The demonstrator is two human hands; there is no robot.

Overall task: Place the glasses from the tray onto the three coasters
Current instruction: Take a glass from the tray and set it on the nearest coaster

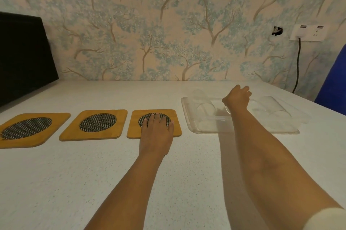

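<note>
None of the glasses are on the coasters yet, so the whole job is left to do. The three coasters sit in a row on the tabletop: the left coaster, the middle coaster and the right coaster. All three are bare, with no glass on them.

My left hand lies flat and open on the right coaster, fingers spread, holding nothing.

The clear tray is just to the right of the coasters. The glasses are in it, lying on their sides. I can see one glass on the left and one glass on the right. My right hand reaches into the middle of the tray, fingers curled down. There seems to be a glass under it, but it is hidden, and I cannot tell if my hand has closed on it
</note>
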